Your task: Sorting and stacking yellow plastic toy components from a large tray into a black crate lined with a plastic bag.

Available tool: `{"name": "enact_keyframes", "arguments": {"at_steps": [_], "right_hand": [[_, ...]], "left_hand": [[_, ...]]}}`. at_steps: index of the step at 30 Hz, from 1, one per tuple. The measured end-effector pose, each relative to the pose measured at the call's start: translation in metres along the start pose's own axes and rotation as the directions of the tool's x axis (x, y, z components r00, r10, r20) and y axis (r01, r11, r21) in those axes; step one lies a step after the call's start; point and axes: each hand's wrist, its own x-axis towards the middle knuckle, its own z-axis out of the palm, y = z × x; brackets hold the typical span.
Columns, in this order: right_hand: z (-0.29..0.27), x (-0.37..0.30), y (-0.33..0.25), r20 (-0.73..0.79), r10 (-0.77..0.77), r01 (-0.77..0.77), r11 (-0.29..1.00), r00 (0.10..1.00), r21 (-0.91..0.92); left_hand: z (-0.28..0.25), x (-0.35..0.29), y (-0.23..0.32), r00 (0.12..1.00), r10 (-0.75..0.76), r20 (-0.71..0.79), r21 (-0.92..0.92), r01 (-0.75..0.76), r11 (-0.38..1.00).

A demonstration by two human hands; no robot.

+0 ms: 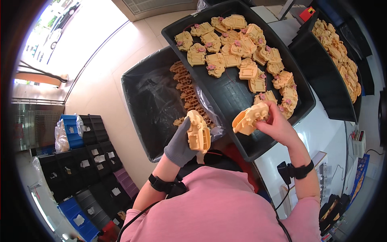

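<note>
Head view: two cream plastic housings sit at picture centre. One cream shell half (198, 131) is in the left hand (180, 143), which wears a grey glove; the fingers wrap its left edge and the palm cups it, so the hand is closed around it, flat face turned toward the person. The other cream housing (250, 118) lies at three o'clock of the first, well apart, pinched by the bare right hand (278, 127), thumb and fingers closed on its right end and the open mouth pointing toward the left piece.

To do this step well, I judge the two parts should be brought edge to edge squarely, grips kept on the outer rims so the mating faces stay free.

At twelve o'clock of the hands, a long black tray (225, 94) carries many like cream pieces with pink inserts. At ten o'clock, a black lined bin (155, 105) holds tan lattice strips (186, 86). At two o'clock a second black tray (322, 76) is heaped with cream parts.
</note>
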Motion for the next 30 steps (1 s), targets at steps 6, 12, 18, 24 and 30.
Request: {"name": "enact_keyframes", "arguments": {"at_steps": [6,12,18,24,30], "right_hand": [[0.059,-0.024,-0.043,0.042,-0.038,-0.005,0.682,0.998,0.731],[0.113,-0.012,-0.031,0.148,-0.018,-0.096,0.686,0.989,0.721],[0.125,0.001,-0.021,0.055,0.077,-0.091,0.633,0.996,0.768],[0.125,0.01,-0.02,0.019,0.073,-0.06,0.623,0.997,0.78],[0.133,0.022,-0.03,0.045,0.077,-0.085,0.675,0.996,0.733]], "left_hand": [[0.014,0.0,0.004,0.989,0.149,0.009,-0.033,-0.148,0.988],[0.006,0.015,0.003,0.975,0.22,0.027,0.041,-0.221,0.974],[0.014,0.025,-0.007,0.917,0.399,-0.006,0.164,-0.393,0.905],[0.031,0.024,-0.003,0.935,0.355,-0.011,-0.005,-0.355,0.935],[0.034,0.03,-0.01,0.793,0.608,-0.034,0.497,-0.514,0.699]]}}
